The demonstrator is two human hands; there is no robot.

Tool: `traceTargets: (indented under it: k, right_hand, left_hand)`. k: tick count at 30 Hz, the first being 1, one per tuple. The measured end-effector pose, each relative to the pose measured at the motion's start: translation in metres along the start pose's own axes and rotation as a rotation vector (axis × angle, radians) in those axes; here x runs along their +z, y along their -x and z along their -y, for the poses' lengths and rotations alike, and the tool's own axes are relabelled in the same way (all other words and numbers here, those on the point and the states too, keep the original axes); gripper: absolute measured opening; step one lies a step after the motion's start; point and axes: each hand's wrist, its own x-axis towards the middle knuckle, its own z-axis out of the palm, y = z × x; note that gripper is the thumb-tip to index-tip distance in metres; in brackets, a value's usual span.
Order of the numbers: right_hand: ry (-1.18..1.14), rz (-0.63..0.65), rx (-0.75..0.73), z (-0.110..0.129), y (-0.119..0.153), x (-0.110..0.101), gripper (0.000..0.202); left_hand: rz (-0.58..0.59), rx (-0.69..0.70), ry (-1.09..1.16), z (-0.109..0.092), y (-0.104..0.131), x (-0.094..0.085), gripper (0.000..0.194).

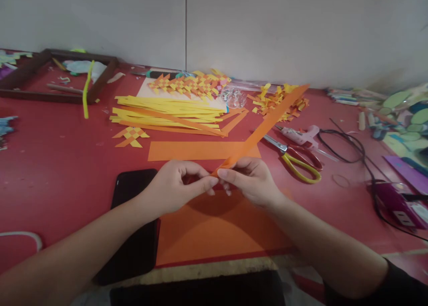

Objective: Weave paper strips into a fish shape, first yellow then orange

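An orange paper strip (267,125) is pinched at its near end between my left hand (180,183) and my right hand (249,179), both closed on it. Its far end slants up to the right. Below my hands lies a large orange paper sheet (217,234), partly in shadow. A wider orange paper piece (187,150) rests flat just beyond my fingers. Under my left forearm is a black phone (133,185), partly covered. Farther back are a stack of yellow paper strips (167,110) and one woven paper fish shape (132,136).
Scissors (301,163) with red and yellow handles and a pink glue gun (301,134) lie to the right, with a black cord (363,157). Woven pieces (190,85) and paper scraps (274,101) sit at the back. A brown frame (40,96) stands back left.
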Motion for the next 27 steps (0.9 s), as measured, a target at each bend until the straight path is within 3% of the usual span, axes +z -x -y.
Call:
traceTargets:
  k: [9, 17, 27]
  right_hand:
    - [0.001, 0.005, 0.025, 0.0, 0.0, 0.001, 0.017]
    - [-0.099, -0.084, 0.067, 0.003, -0.002, -0.009, 0.022]
    - [-0.108, -0.001, 0.057, 0.0, 0.001, 0.002, 0.022]
  left_hand:
    - [0.018, -0.037, 0.009, -0.001, 0.0, 0.0, 0.034]
    - [0.047, -0.058, -0.003, -0.003, 0.002, -0.002, 0.034]
    - [0.044, 0.031, 0.047, -0.005, 0.002, 0.002, 0.028]
